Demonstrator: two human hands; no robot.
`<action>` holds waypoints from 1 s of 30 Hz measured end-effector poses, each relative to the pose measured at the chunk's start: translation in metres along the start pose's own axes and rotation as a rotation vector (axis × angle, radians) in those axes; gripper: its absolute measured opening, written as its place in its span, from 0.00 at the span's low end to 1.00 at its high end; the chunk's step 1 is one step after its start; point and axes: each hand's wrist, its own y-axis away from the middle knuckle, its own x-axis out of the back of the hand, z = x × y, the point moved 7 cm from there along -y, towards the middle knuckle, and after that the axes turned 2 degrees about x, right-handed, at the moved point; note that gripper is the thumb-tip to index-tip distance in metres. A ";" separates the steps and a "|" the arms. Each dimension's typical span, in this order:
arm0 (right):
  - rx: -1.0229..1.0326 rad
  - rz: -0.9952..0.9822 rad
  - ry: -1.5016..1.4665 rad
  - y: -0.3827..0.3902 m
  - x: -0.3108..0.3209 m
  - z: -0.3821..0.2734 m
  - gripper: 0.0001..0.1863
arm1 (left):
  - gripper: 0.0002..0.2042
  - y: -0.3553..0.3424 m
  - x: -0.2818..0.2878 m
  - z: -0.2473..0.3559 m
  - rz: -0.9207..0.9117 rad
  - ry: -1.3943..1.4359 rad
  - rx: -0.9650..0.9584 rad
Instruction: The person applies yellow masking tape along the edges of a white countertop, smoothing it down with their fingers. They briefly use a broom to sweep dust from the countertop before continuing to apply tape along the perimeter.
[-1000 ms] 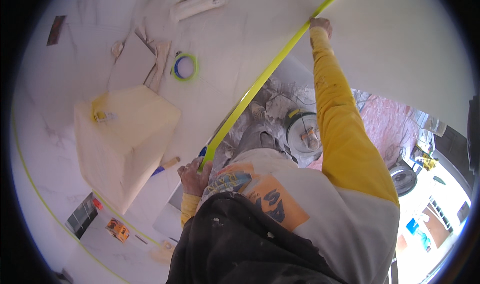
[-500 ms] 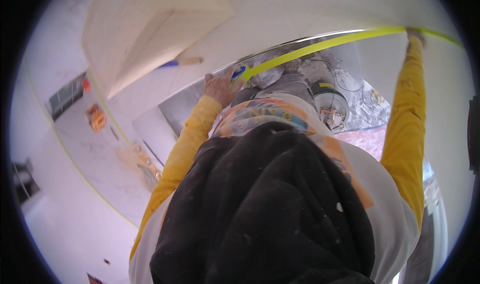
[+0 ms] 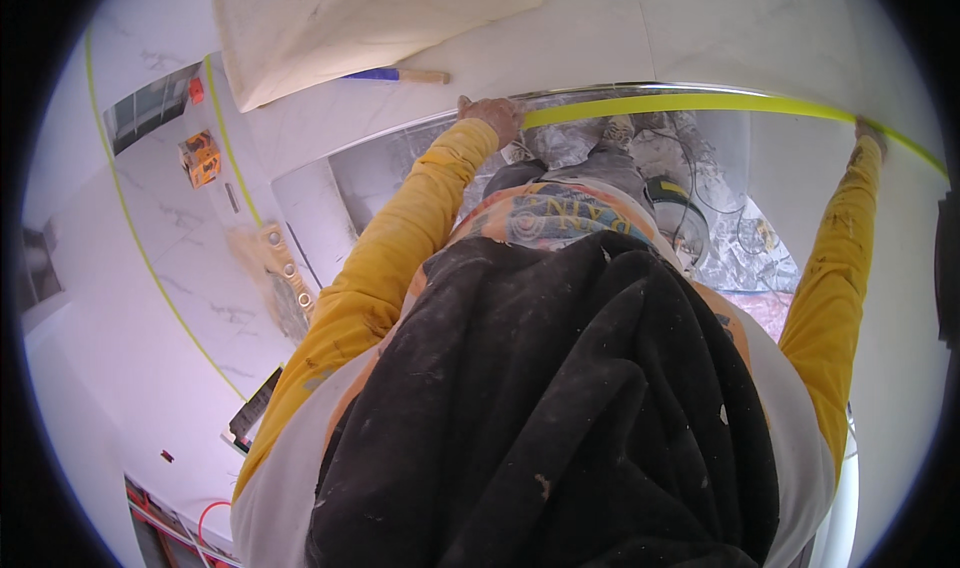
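Along the metal edge (image 3: 660, 85), the yellow-green tape (image 3: 690, 104) stretches from the left hand (image 3: 492, 116), fingers pinching it, to the right hand (image 3: 872, 136), whose fingers I cannot tell; this looks like aligning, calling for even tension.

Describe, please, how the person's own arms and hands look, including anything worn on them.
Both arms are in long yellow sleeves, creased and marked with dark smudges: the left sleeve and right sleeve reach to about the wrists and join the pale body of the top. The left hand and right hand show no gloves.
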 end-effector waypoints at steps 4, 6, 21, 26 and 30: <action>-0.065 0.072 0.069 -0.031 0.027 0.095 0.43 | 0.20 -0.030 0.013 0.012 0.079 0.021 -0.086; -0.036 0.028 0.042 -0.044 -0.004 0.062 0.43 | 0.21 -0.024 0.016 0.004 0.128 0.056 0.028; -0.099 0.217 0.009 -0.014 0.039 0.077 0.43 | 0.24 -0.081 0.013 -0.004 0.117 0.188 0.064; -0.102 0.200 -0.011 0.000 0.046 0.083 0.42 | 0.25 -0.086 0.013 -0.001 0.089 0.202 0.056; -0.096 0.186 -0.032 0.007 0.048 0.080 0.41 | 0.26 -0.086 0.014 -0.003 0.085 0.227 0.038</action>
